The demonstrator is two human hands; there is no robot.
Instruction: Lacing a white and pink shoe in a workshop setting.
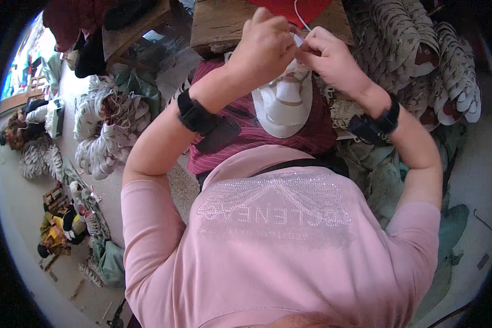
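Note:
A white shoe (283, 104) lies on my lap, on maroon striped cloth (224, 139), its rounded end toward me. At its far end my two hands meet. My right hand (328, 52) is closed in a pinch on a thin white shoelace (299, 15), which runs up to the far edge of the view. My left hand (262, 46) curls beside it, slightly blurred, with its fingertips close to the right hand's; what those fingers hold is hidden. Both hands cover the shoe's far part.
A wooden block (218, 24) with red material (290, 8) on it stands beyond my hands. Bundles of pale shoe parts hang at the right (393, 44) and lie on the floor at the left (106, 126). Farther left, another person (60, 232) sits among more bundles.

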